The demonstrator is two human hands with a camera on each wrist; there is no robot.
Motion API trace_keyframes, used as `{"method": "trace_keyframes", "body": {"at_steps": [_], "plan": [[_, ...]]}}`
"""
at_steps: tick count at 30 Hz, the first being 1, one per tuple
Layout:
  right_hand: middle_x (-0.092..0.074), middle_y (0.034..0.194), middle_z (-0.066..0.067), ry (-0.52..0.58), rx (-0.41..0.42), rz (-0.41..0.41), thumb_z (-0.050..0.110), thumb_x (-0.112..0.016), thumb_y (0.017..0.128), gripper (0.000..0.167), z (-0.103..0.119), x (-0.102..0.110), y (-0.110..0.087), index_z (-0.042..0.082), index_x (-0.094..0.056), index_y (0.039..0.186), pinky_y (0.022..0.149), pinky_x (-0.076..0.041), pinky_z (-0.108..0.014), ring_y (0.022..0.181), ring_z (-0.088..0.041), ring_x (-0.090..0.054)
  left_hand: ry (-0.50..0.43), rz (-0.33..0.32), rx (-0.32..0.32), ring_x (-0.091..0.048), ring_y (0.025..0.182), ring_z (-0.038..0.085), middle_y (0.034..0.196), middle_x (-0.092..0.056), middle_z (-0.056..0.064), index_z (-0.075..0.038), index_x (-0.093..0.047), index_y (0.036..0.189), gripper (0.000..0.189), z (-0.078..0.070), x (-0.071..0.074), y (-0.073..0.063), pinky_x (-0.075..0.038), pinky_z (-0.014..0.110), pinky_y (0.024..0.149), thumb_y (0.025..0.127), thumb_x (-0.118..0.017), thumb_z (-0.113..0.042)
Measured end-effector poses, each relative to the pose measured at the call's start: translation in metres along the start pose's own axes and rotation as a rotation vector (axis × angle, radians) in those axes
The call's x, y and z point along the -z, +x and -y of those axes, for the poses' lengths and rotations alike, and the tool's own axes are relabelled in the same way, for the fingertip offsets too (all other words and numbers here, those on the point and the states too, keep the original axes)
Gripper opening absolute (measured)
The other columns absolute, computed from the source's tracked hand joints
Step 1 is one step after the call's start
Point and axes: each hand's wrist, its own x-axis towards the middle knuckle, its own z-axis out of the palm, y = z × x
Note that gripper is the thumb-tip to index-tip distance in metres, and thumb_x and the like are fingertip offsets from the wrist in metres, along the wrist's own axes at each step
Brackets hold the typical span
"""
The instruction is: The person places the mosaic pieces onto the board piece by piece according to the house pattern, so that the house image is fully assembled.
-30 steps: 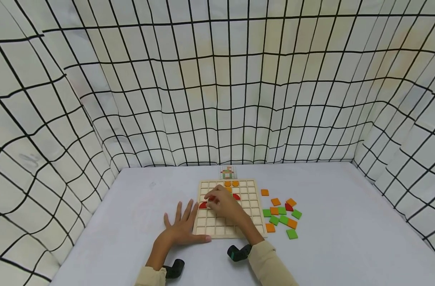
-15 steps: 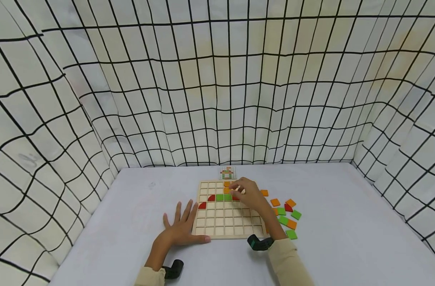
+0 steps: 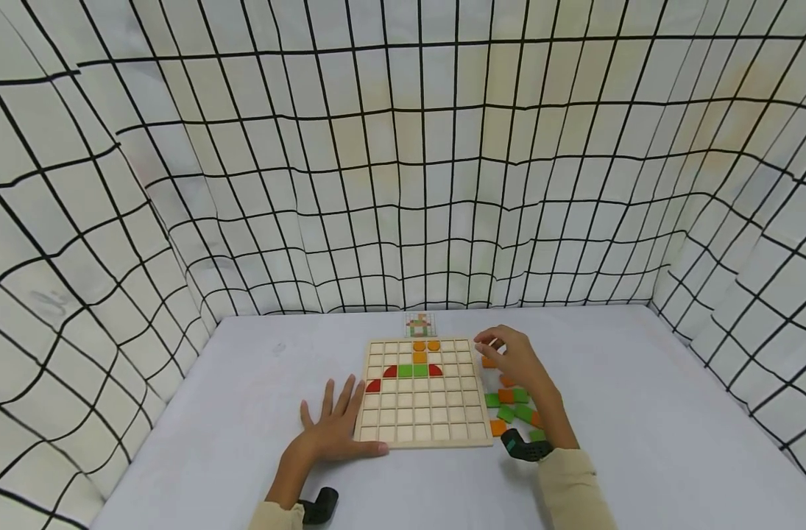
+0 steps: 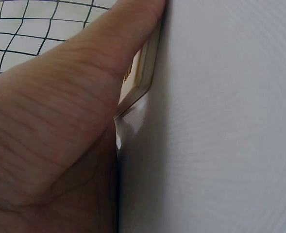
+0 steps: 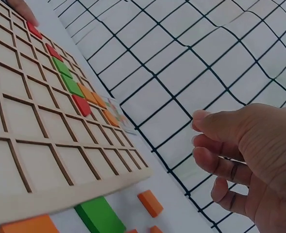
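Note:
A wooden grid board [image 3: 424,444] lies on the table. My left hand [image 3: 336,433] is spread at its near left corner, thumb along the front edge; in the left wrist view the thumb [image 4: 84,53] hides much of the board's corner. My right hand [image 3: 511,357] is raised just past the board's far right corner, fingers loosely bent, nothing between them in the right wrist view. Set in the cells are green squares [image 3: 412,371], red quarter-round tiles [image 3: 373,386], an orange square [image 3: 419,357] and two rounded orange tiles [image 3: 433,345].
Several loose green tiles [image 3: 505,414] and orange tiles [image 3: 498,428] lie right of the board, partly hidden by my right forearm. Behind the board is a pattern card [image 3: 419,324]. A white wall with black netting [image 3: 422,221] rises beyond the table.
My right hand has moved rightward from the board's left part, across the red tile at right, to beyond the right edge. The tiles it covered now show. My left hand stays put.

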Motion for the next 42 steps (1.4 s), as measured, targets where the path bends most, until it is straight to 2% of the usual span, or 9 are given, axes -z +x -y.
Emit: {"method": "trace_keyframes", "body": {"at_steps": [6,13,19,26,31,37,42], "plan": [[-0.069,0.101,-0.008,-0.047,-0.086,-0.023,0.018,-0.065,0.095,0.017,-0.013,0.017,-0.008,0.008,-0.07,0.108,0.074,-0.052,-0.032,0.09,-0.023,-0.064,0.008,-0.002,0.002,0.01,0.149,0.046,0.166,-0.002,0.014,-0.011,-0.013,0.158,0.121,-0.001,0.001,0.002,0.011,0.078,0.103,0.071,-0.071,-0.071],[-0.069,0.104,-0.009,-0.056,-0.174,-0.01,0.018,-0.065,0.095,0.019,-0.026,0.025,-0.018,0.007,-0.069,0.11,0.088,-0.052,-0.045,0.098,-0.026,-0.061,0.016,0.001,0.004,0.01,0.149,0.046,0.166,-0.001,0.013,-0.012,-0.012,0.158,0.121,-0.001,0.003,0.002,0.01,0.078,0.103,0.07,-0.071,-0.071],[-0.066,0.111,-0.014,-0.068,-0.238,0.025,0.016,-0.065,0.095,0.021,-0.033,0.024,-0.021,0.005,-0.068,0.112,0.094,-0.049,-0.051,0.106,-0.033,-0.058,0.0,0.002,-0.009,0.012,0.149,0.045,0.166,-0.001,0.013,-0.012,-0.013,0.158,0.122,0.001,0.001,0.007,0.012,0.077,0.104,0.07,-0.07,-0.074],[-0.063,0.119,-0.018,-0.047,-0.286,0.077,0.014,-0.065,0.093,0.026,-0.044,0.011,-0.021,0.003,-0.067,0.117,0.101,-0.044,-0.055,0.115,-0.037,-0.056,-0.015,-0.001,-0.013,0.009,0.149,0.046,0.165,-0.004,0.014,-0.011,-0.015,0.157,0.123,0.001,-0.003,0.004,0.012,0.078,0.103,0.068,-0.069,-0.075],[-0.063,0.115,-0.019,-0.056,-0.259,0.092,0.011,-0.069,0.09,0.029,-0.051,0.001,-0.018,0.002,-0.068,0.118,0.099,-0.046,-0.053,0.113,-0.037,-0.058,-0.001,0.01,0.003,0.012,0.15,0.044,0.166,-0.002,0.012,-0.013,-0.013,0.158,0.125,0.002,-0.006,0.003,0.014,0.076,0.104,0.066,-0.066,-0.081],[-0.061,0.106,-0.019,-0.107,-0.222,0.082,0.011,-0.073,0.087,0.025,-0.049,-0.006,-0.012,0.005,-0.071,0.111,0.09,-0.049,-0.052,0.101,-0.034,-0.057,0.008,0.01,0.011,0.008,0.149,0.046,0.166,-0.003,0.013,-0.012,-0.014,0.158,0.121,0.0,-0.004,0.001,0.009,0.079,0.103,0.069,-0.069,-0.074],[-0.061,0.102,-0.016,-0.14,-0.257,0.068,0.012,-0.072,0.087,0.017,-0.046,-0.009,-0.007,0.007,-0.072,0.103,0.087,-0.049,-0.049,0.096,-0.029,-0.056,0.022,0.012,0.012,0.009,0.149,0.047,0.165,-0.002,0.014,-0.012,-0.013,0.158,0.12,-0.003,0.001,0.001,0.008,0.079,0.103,0.071,-0.072,-0.07]]}}
